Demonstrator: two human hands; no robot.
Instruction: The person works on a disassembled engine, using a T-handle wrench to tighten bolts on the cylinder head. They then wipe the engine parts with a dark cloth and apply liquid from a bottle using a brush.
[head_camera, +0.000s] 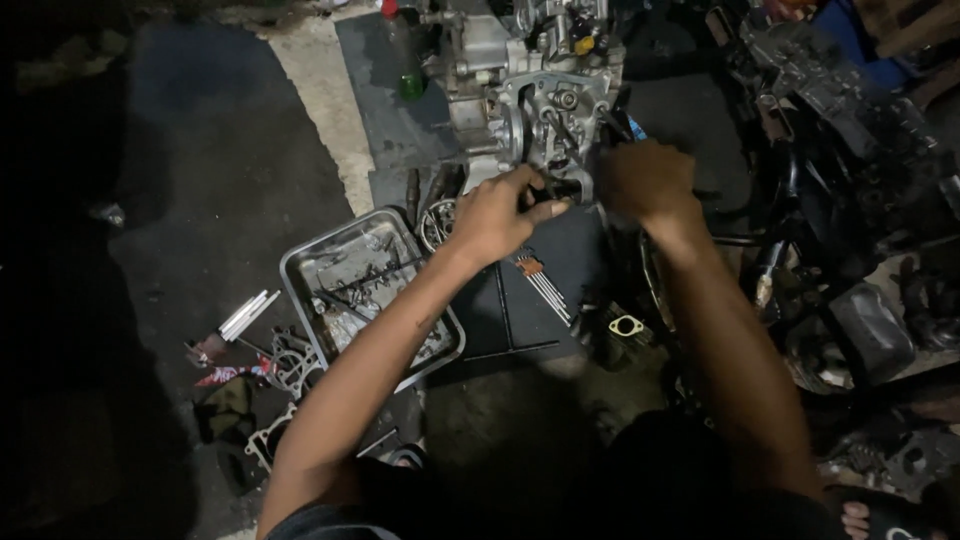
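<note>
Left hand (497, 212) pinching small dark part, right hand (645, 180) clenched, at engine (535, 95); green bottle (409, 60) behind.

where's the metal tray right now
In the head view the metal tray sits on the floor left of centre, partly under the left forearm, below and left of the engine.

Both hands work at the near face of a grey metal engine (535, 90) standing on the dark floor. The left hand (497, 213) pinches a small part against its lower edge; the right hand (645, 180) is closed just right of it. Below-left of the engine lies a metal tray (300, 262) of parts, with a set of hex keys (545, 285) directly below.
</note>
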